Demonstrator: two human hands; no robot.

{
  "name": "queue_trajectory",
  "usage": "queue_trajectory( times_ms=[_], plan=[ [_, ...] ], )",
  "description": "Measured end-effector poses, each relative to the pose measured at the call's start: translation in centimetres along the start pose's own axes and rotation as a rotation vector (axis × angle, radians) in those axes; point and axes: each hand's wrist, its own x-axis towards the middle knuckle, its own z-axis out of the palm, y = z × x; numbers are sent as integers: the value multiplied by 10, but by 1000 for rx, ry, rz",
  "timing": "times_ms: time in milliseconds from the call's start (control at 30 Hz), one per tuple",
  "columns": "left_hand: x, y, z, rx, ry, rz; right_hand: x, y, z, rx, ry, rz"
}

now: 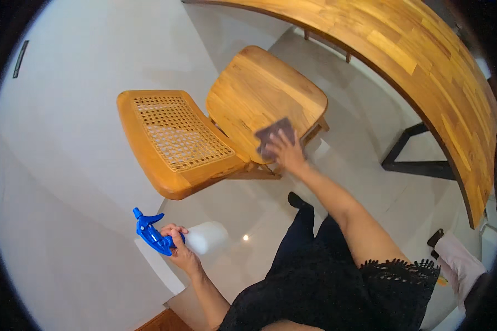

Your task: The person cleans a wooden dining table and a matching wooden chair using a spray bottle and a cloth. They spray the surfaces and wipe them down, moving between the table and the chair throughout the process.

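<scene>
My left hand is wrapped round the neck of a spray bottle with a white translucent body and a blue trigger head. The bottle is tilted on its side, out in front of the wall. My right hand presses a dark purplish-brown cloth flat against the wooden seat of a chair, near its front right part. The fingers are spread over the cloth and slightly blurred. To the left of the seat is the chair's backrest, a wooden frame with woven cane.
A curved-looking wooden table with a black metal leg fills the upper right. White wall stands close on the left. Another person's leg in pale trousers shows at the lower right. Pale glossy tiles cover the floor.
</scene>
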Motion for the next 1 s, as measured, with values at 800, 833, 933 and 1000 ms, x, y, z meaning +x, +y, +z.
queue_trajectory(
  times_ms=[800,833,933,1000],
  plan=[
    [132,29,54,-11,110,-410,333,-193,-237,706,228,-666],
    [131,33,60,-50,165,-513,354,-195,-232,726,304,-620],
    [124,27,56,82,185,-437,404,-194,-218,1054,251,-374],
    [117,27,57,58,207,-472,418,-179,-202,1221,-93,-122]
  ],
)
